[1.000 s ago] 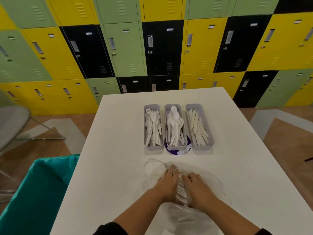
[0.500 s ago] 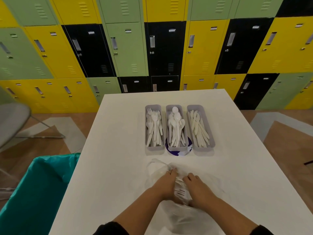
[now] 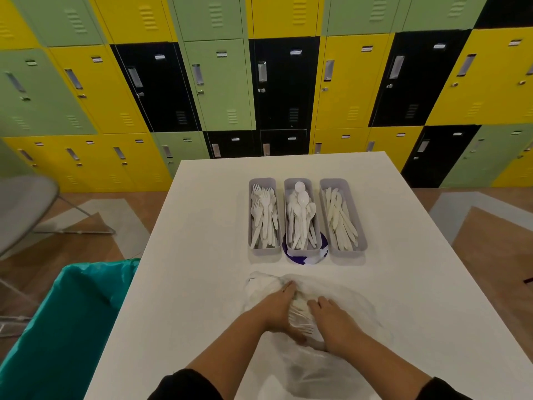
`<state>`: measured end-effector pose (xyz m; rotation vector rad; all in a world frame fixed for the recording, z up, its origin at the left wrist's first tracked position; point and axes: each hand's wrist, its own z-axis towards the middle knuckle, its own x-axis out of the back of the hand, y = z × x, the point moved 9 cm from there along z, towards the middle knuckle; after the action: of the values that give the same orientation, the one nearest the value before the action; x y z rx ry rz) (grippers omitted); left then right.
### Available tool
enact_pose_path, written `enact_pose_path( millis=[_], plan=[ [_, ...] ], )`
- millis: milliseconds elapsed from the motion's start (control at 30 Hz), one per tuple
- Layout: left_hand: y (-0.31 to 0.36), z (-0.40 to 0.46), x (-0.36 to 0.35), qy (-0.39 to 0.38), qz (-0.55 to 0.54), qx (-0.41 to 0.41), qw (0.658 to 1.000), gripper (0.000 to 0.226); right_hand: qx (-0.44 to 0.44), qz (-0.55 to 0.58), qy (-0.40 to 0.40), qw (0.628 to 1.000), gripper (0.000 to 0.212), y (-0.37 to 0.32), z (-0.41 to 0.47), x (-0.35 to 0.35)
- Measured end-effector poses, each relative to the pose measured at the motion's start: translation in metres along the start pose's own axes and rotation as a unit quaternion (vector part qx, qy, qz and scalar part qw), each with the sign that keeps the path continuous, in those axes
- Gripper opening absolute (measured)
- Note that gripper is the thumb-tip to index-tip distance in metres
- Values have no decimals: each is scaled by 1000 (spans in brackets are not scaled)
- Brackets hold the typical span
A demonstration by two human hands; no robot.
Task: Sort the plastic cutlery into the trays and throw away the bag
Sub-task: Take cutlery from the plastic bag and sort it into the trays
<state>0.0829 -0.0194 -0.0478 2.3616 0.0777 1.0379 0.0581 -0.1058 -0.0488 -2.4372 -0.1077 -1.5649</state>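
Gathering forks (image 3: pixel 301 321) inside bag (image 3: pixel 340 368) near table's (image 3: pixel 187 284) front edge, left hand (image 3: pixel 278 311) and right hand (image 3: pixel 334 324) clamped around them; next, lifting toward fork tray (image 3: pixel 250 215).

Back wall: lockers (image 3: pixel 219 82) in green, yellow, black, small labels and recessed handles. White table (image 3: pixel 202 255) centre. Wood-tone floor (image 3: pixel 496 249) with grey angular patches. Grey chair (image 3: pixel 23 209) far left. Teal-lined bin (image 3: pixel 63 327) beside table's left edge.
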Motion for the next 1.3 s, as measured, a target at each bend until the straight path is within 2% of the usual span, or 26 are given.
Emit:
enact_pose_path(
  millis=[133,300,367,500,600,700,767,900,1000,1100,1200,1300],
  plan=[
    [4,-7,6,5,-65,9,998,98,27,-19,-8,999,59,-1,0,2],
    [3,-8,10,22,-198,47,979,62,43,2,-2,999,64,-5,-2,0],
    [0,-7,9,28,-238,65,969,62,54,2,8,998,72,-7,-5,-6],
    [-5,-6,10,48,-271,87,957,61,51,60,30,996,55,0,-11,-4],
    [-8,-7,14,70,-299,90,947,64,69,60,113,989,44,10,-15,22],
    [-12,-10,19,102,-324,97,935,65,34,136,39,989,43,22,-15,28],
    [-13,-10,23,120,-333,106,929,67,17,189,42,981,37,34,-14,39],
    [-6,-11,29,129,-308,109,936,65,-31,378,67,923,24,54,-24,61],
    [2,-12,33,128,-276,108,946,64,-52,526,48,848,18,61,-30,69],
    [10,-8,37,139,-257,102,951,66,-60,622,59,779,17,63,-30,79],
    [39,-10,50,157,-299,35,941,61,-80,696,77,709,17,68,-27,84],
    [75,-14,57,123,-355,-27,926,52,-83,741,87,660,16,67,-23,92]
  ],
)
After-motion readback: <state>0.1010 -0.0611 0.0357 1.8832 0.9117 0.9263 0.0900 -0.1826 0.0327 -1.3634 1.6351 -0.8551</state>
